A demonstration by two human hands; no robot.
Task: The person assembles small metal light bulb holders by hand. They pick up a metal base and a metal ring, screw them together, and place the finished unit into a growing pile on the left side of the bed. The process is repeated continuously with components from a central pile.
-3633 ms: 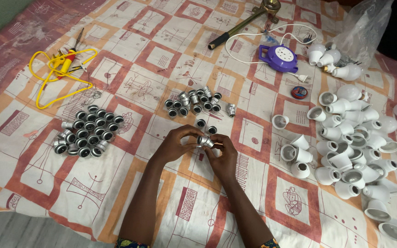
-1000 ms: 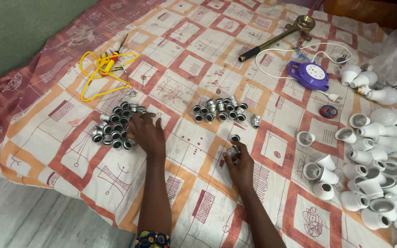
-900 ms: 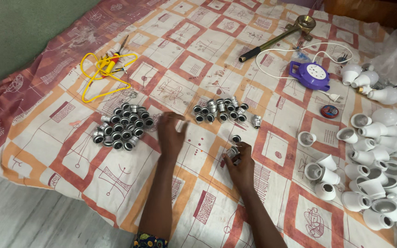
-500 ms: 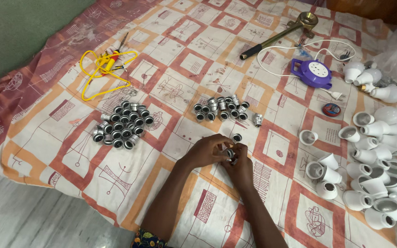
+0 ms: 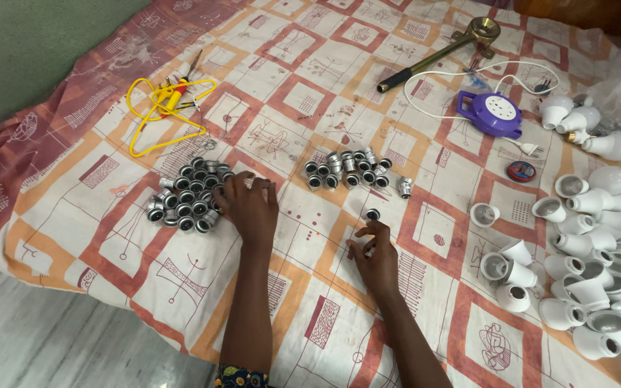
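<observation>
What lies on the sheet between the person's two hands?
In the head view, only bare patterned bedsheet lies between the left hand, at the left cluster of metal bulb caps, and the right hand.

The left hand (image 5: 249, 208) lay on the edge of a big pile of shiny metal caps (image 5: 185, 201). The right hand (image 5: 375, 255) rested on the patterned cloth (image 5: 73, 215), just below one lone cap (image 5: 373, 214). White bulb shells (image 5: 583, 244) sat far right.

Bare cloth (image 5: 303, 215) between cap pile (image 5: 185, 197) and cap cluster (image 5: 346, 171); passage open.
</observation>
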